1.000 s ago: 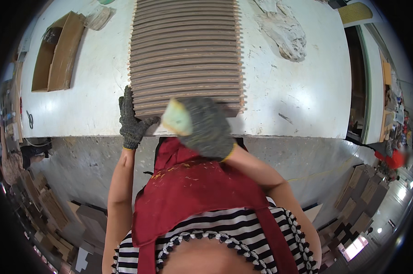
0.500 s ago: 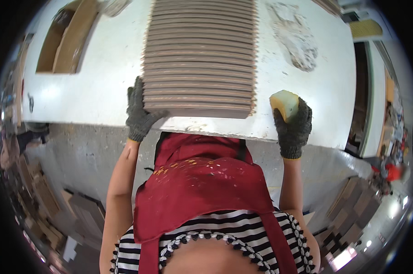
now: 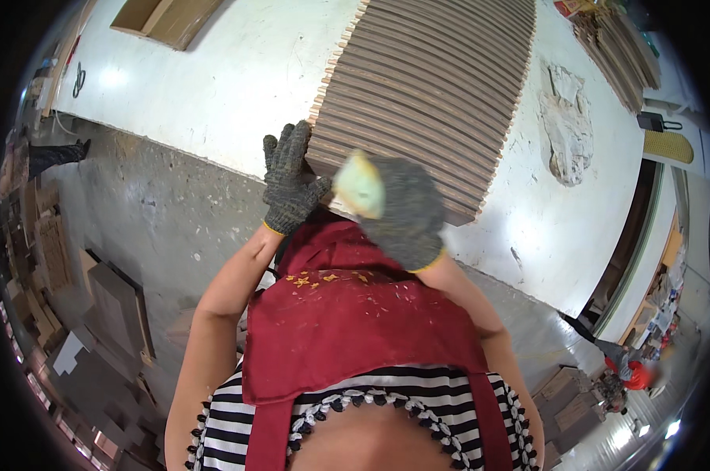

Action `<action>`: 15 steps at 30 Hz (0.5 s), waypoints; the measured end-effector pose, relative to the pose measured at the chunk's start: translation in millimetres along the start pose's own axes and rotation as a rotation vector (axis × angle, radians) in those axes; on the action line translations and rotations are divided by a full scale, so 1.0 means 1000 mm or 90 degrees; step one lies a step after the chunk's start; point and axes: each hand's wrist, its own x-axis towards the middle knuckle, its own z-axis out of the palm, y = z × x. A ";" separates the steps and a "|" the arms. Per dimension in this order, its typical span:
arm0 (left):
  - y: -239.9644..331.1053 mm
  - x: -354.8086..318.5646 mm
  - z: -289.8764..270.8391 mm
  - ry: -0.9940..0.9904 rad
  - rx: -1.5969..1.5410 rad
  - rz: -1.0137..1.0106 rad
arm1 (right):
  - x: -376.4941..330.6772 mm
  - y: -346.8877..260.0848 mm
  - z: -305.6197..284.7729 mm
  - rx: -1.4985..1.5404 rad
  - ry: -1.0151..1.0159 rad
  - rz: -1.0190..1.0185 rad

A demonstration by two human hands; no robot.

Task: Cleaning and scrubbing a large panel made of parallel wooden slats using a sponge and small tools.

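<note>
A long stack of brown wood-grain strips [image 3: 430, 90], laid side by side in a row, rests on the white table, its pale, ragged ends showing along both sides. My left hand [image 3: 290, 180], in a dark grey knitted glove, is against the stack's near left corner, fingers stretched out and thumb along the near edge. My right hand [image 3: 408, 216], gloved alike and smeared by motion, grips a pale yellow-green sponge [image 3: 360, 187] over the near end of the stack. Whether the sponge touches the strips I cannot tell.
On the white table [image 3: 214, 102] lie an open cardboard box [image 3: 166, 20] at far left, scissors [image 3: 79, 80] near the left edge, and a crumpled whitish cloth [image 3: 569, 129] right of the stack. More strips [image 3: 618, 55] sit far right. A person in red [image 3: 638, 375] is beyond at right.
My right hand has swung left with the sponge, from the bare table to the stack's near end. The left hand stays at the corner, fingers more spread. The view has turned.
</note>
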 end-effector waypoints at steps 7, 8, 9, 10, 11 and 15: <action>0.010 0.003 -0.013 -0.025 0.032 -0.034 | -0.024 0.082 -0.102 -0.294 0.109 0.151; 0.008 0.002 -0.012 -0.028 0.019 -0.027 | -0.020 0.078 -0.105 -0.305 0.108 0.154; 0.006 0.001 -0.012 -0.031 0.008 -0.020 | -0.013 0.072 -0.099 -0.237 0.097 0.120; 0.005 0.000 -0.011 -0.026 0.010 -0.031 | -0.006 0.061 -0.089 -0.168 0.086 0.085; 0.005 0.000 -0.011 -0.008 -0.080 -0.052 | -0.001 0.050 -0.077 -0.085 0.084 0.026; 0.004 -0.002 -0.008 0.047 -0.090 -0.079 | 0.028 0.014 -0.017 0.085 0.043 -0.217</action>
